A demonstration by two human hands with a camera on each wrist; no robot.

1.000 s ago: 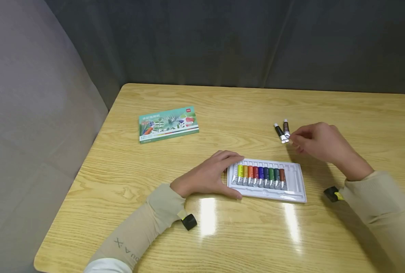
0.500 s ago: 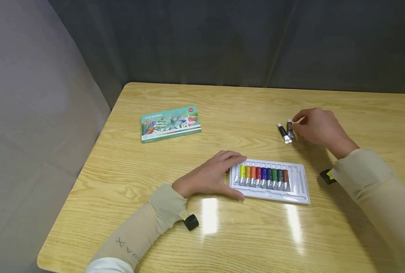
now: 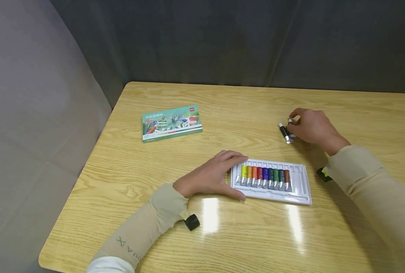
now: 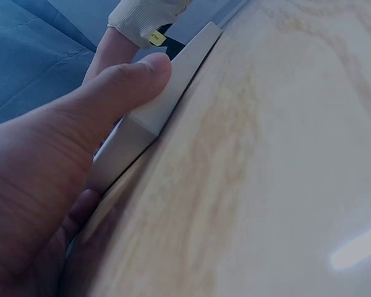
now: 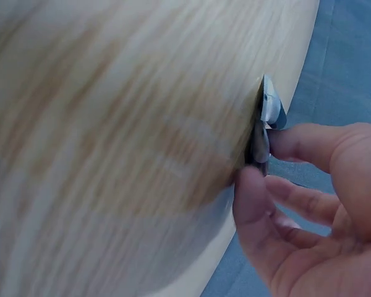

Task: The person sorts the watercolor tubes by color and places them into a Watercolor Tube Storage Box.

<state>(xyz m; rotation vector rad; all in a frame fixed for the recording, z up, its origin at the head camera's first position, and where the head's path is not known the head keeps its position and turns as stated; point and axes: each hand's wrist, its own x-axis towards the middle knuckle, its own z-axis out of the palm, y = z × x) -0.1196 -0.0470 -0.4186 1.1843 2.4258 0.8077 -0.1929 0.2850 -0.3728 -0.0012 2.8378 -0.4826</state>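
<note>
My left hand (image 3: 210,178) grips the left end of a white plastic tray (image 3: 301,180), thumb on the near side and fingers at the far side. In the left wrist view the thumb presses the tray's side wall (image 4: 130,145). A row of small paint tubes (image 3: 265,178), from white and yellow to brown, lies in the tray, with bare slots at its right end. Beyond the tray, my right hand (image 3: 313,127) pinches a dark brown paint tube (image 3: 289,121) between thumb and finger, mostly hidden by them. A black paint tube (image 3: 284,131) lies right beside it on the table.
A green printed paint box (image 3: 172,124) lies flat at the back left of the wooden table (image 3: 120,167). Dark cloth (image 3: 202,41) hangs behind the table and a grey cloth (image 3: 41,113) along its left side.
My right hand has moved left and slightly away, from the tubes' near ends to the brown paint tube, and has taken hold of it. My left hand stays on the tray.
</note>
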